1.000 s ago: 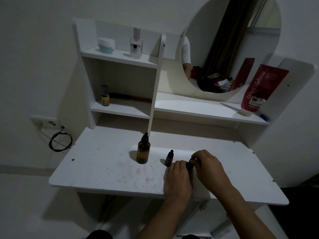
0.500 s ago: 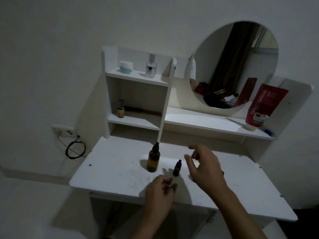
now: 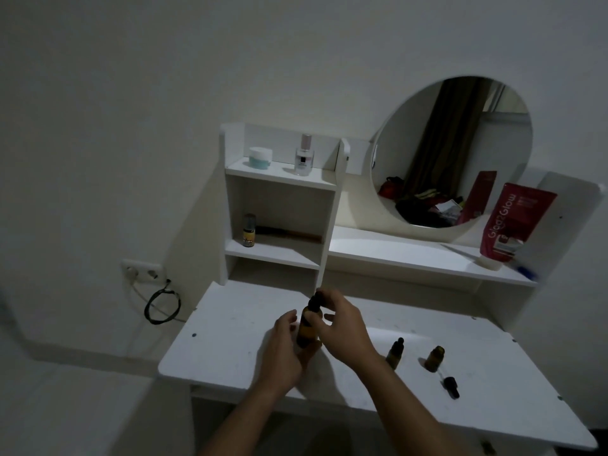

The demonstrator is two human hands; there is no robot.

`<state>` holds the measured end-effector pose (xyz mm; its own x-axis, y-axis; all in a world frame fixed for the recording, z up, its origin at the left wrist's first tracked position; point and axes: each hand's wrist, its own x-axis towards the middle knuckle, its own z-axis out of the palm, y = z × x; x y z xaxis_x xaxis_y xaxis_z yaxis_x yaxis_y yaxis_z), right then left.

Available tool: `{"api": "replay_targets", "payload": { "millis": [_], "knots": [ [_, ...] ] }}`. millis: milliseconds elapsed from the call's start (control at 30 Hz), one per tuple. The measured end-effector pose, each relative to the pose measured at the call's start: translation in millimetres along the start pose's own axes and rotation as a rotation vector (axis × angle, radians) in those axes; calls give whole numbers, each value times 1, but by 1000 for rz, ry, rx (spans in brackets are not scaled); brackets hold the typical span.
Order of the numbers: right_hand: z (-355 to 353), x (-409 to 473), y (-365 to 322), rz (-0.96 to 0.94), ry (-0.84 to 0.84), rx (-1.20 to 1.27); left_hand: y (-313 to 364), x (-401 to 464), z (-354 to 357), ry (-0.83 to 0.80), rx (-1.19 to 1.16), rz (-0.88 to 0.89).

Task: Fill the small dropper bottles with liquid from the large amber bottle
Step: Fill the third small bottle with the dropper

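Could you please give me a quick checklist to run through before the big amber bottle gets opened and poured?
1. Left hand steadies the big amber bottle: ok.
2. Right hand grips its dropper cap: ok.
3. One small bottle uncapped, upright: ok.
4. Its dropper lies clear on the table: ok.
5. Other small bottle uncapped: not ok, cap on.
6. Liquid level in the big bottle: cannot tell.
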<state>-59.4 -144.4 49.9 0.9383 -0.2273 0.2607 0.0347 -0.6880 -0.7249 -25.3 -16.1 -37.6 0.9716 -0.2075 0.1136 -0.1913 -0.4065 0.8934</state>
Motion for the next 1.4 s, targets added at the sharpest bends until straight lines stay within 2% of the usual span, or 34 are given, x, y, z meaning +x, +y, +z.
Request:
{"api": "replay_targets", "payload": {
  "millis": [167, 467, 1033, 1200, 1333, 1400],
  "knots": [
    [9, 4, -4, -7, 130, 9, -3, 7, -2, -16, 36, 39],
    [14, 19, -1, -68, 236, -124, -16, 10, 2, -18, 23, 58],
    [9, 13, -9, -74, 210, -145, -8, 5, 0, 11, 105, 54],
    [-2, 12, -21, -124, 227, -53, -6, 2, -3, 9, 110, 62],
    [-29, 8, -42, -185, 305, 58, -2, -1, -5, 33, 120, 44],
    [-46, 4, -50, -228, 360, 109, 3, -4, -6, 46, 48, 28]
  ]
}}
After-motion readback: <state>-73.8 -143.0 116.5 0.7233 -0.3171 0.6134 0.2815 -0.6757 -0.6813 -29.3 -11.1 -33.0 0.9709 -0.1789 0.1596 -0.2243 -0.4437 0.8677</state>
